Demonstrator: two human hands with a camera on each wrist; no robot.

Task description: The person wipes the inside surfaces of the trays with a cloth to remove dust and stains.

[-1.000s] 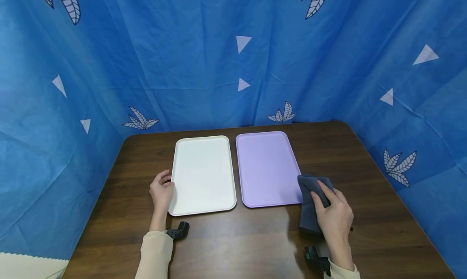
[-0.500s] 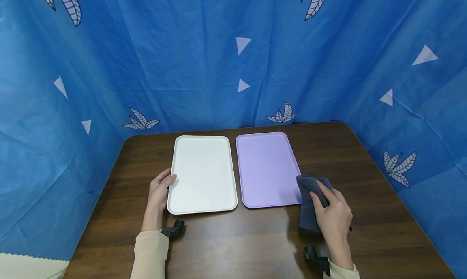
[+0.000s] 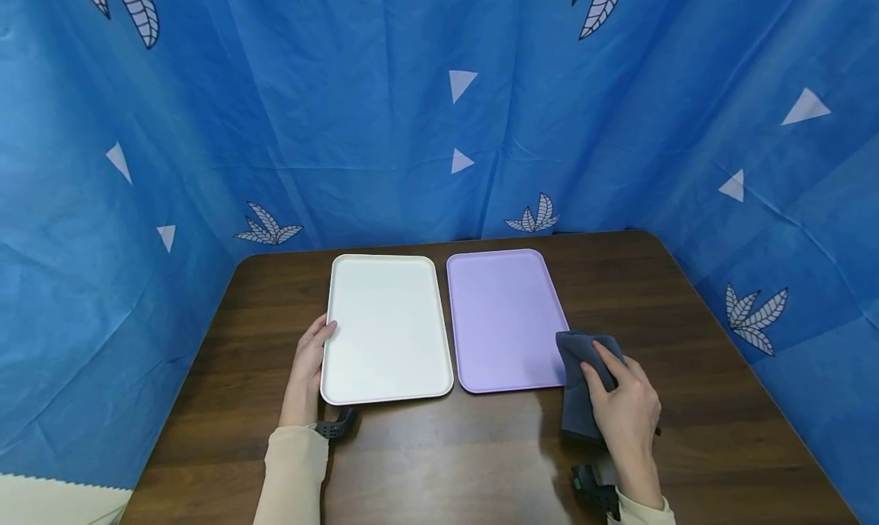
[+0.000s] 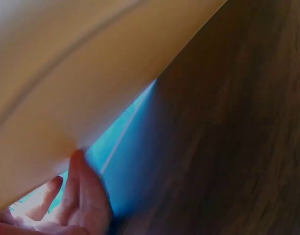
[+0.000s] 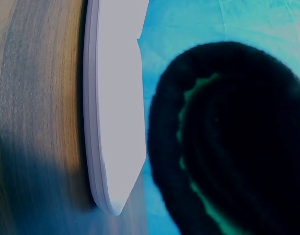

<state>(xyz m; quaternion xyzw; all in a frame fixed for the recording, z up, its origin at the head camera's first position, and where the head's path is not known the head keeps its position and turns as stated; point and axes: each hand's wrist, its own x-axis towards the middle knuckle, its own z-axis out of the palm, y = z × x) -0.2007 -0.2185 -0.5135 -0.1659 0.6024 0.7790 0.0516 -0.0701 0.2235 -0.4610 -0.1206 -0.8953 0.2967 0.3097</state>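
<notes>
In the head view my left hand grips the left edge of a white tray, thumb over the rim. The left wrist view shows the tray's underside tilted up off the wood, with fingertips against it from below. My right hand holds a folded dark grey-blue cloth, its thumb and fingers pressed into the top. The cloth overlaps the lower right corner of a lavender tray. In the right wrist view the cloth's rolled end, with a green stitched edge, is large and dark.
Both trays lie side by side on a dark brown wooden table, a narrow strip of wood between them. A blue curtain with leaf and triangle prints hangs behind and at both sides. Black camera mounts sit at the wrists.
My left hand has gone from touching the white tray's side to gripping its edge, and the tray has tilted slightly. My right hand stays on the cloth, nearly still.
</notes>
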